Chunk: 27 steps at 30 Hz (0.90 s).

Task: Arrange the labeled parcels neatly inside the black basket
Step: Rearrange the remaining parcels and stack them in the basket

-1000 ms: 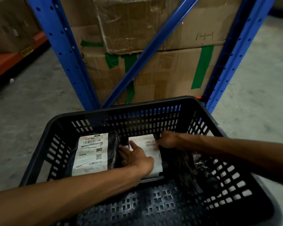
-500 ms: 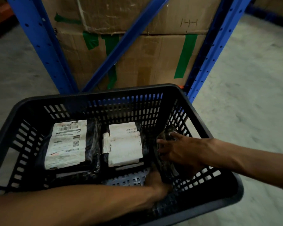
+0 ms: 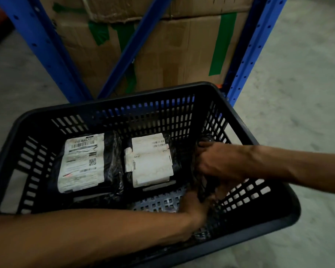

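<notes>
Black basket (image 3: 112, 111) on floor. 2 labeled parcels flat inside: big-label parcel (image 3: 81, 161) at 9 o'clock, smaller parcel (image 3: 151, 159) just beside, center. Both hands on dark wrapped parcel (image 3: 205, 182) at 3 o'clock wall: right hand (image 3: 217, 163) on top, left hand (image 3: 193, 209) below.

Matt black plastic basket (image 3: 124, 105), glossy crinkled plastic parcels (image 3: 112, 151), creased paper labels (image 3: 81, 161), rough cardboard boxes (image 3: 182, 55)

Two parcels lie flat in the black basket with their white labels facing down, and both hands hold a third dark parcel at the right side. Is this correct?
Not quite. In the head view, the labels on the left parcel and middle parcel face up. The rest holds: left hand and right hand hold the dark parcel in the basket.
</notes>
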Each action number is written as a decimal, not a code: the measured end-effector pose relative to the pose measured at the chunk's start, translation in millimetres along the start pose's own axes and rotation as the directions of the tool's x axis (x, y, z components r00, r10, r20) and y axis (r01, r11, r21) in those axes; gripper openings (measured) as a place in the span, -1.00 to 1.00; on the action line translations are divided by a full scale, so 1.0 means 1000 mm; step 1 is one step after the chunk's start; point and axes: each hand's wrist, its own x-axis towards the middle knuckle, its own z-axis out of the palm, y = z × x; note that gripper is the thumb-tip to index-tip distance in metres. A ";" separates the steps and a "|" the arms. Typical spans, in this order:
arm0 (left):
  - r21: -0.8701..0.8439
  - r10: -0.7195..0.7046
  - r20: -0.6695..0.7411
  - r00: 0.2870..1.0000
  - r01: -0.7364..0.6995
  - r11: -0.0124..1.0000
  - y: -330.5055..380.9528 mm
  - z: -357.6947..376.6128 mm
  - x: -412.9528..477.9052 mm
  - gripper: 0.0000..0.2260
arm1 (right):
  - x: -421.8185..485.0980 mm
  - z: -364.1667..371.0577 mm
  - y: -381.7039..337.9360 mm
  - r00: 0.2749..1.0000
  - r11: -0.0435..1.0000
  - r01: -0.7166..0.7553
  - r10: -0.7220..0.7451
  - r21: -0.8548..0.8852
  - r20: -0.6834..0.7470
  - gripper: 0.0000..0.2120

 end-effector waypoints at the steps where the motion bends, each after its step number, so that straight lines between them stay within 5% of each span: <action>1: -0.039 -0.004 0.003 1.000 0.004 0.999 0.001 -0.009 -0.007 -0.59 | -0.004 -0.008 0.001 0.999 0.992 0.019 -0.014 0.124 -0.037 -0.49; 5: -0.020 0.068 -0.062 0.996 -0.069 0.997 0.005 -0.065 -0.038 -0.57 | -0.017 -0.037 0.025 0.974 0.781 0.047 0.103 0.623 -0.203 -0.48; 9: -0.179 0.085 -0.151 0.985 -0.112 0.978 0.025 -0.123 -0.063 -0.58 | -0.017 -0.046 0.049 0.888 0.297 0.043 0.426 0.954 -0.172 -0.59; 11: -0.361 0.076 -0.109 0.991 -0.111 0.926 0.037 -0.141 -0.072 -0.66 | -0.004 -0.043 0.060 0.838 -0.037 -0.007 0.545 0.999 0.026 -0.57; 15: -0.446 -0.015 -0.240 0.971 -0.096 0.890 0.046 -0.166 -0.067 -0.51 | 0.025 -0.043 0.062 0.868 -0.560 -0.019 0.402 0.828 0.292 -0.60; 17: -0.438 -0.117 -0.355 0.927 -0.055 0.897 0.046 -0.177 -0.053 -0.43 | 0.037 -0.041 0.059 0.874 -0.628 0.032 0.396 0.777 0.284 -0.50; 20: -0.441 -0.213 -0.433 0.876 0.000 0.897 0.045 -0.192 -0.029 -0.53 | 0.053 -0.042 0.043 0.880 -0.529 0.073 0.433 0.845 0.195 -0.49; 24: -0.389 -0.262 -0.459 0.849 0.073 0.918 0.038 -0.200 0.002 -0.63 | 0.078 -0.046 0.028 0.780 -0.555 0.143 0.573 0.819 0.252 -0.64; 27: -0.172 -0.188 -0.449 0.874 0.122 0.978 0.033 -0.196 0.015 -0.71 | 0.099 -0.039 0.019 0.722 -0.517 0.108 0.628 0.849 0.291 -0.71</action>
